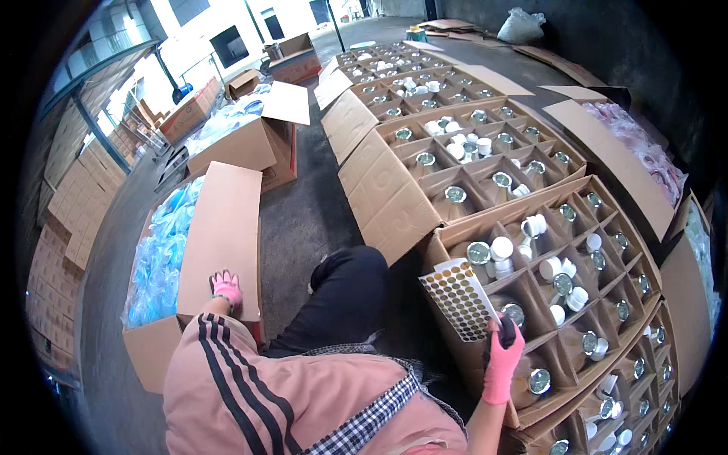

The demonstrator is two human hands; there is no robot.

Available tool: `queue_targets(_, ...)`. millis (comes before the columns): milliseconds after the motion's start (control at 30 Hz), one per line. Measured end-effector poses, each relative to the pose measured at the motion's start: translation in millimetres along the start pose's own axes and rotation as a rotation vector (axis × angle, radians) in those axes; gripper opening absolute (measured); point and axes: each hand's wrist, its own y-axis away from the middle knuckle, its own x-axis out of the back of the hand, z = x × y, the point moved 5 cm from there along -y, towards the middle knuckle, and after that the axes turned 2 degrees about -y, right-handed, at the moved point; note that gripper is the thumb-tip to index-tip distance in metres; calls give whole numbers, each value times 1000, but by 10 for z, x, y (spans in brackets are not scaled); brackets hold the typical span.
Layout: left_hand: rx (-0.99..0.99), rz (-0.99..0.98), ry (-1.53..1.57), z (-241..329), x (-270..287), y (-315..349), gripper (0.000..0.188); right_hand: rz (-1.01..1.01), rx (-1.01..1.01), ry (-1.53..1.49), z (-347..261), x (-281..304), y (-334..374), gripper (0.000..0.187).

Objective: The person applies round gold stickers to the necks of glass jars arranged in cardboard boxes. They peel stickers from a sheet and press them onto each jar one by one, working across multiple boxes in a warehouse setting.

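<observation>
Sticker sheet (459, 299) of gold dots is over the left edge of the divided carton (485, 221), its corner pinched by thumb and fingers of my right hand (504, 356). Most dots look unused, I'd judge. Bottles (539, 381) already sit in compartments; white caps (502, 247) lie loose among them, none visibly fitted nearby, so that part looks undone. My left hand (226, 287) rests spread, gripping nothing I can see, on a cardboard flap (220, 227) beside blue plastic (163, 258).
</observation>
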Motion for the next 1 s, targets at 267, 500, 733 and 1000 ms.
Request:
queue_targets(267,-298,-41,-371,-683,-513,-313,51,81,143,225,-67,41,-10,19)
queue_targets(500,-358,-79,-176,-327,-599,-1185,47,385,256,159,-280,-690,-300,14)
queue_targets(733,-501,-145,-32,236,-606,-2188,44,199,260,143,-613,-2162,-1398,15)
queue_targets(1000,-680,-263,46,897,-474,-3147,40,496,-9,270,-15,-2607,-2078,23)
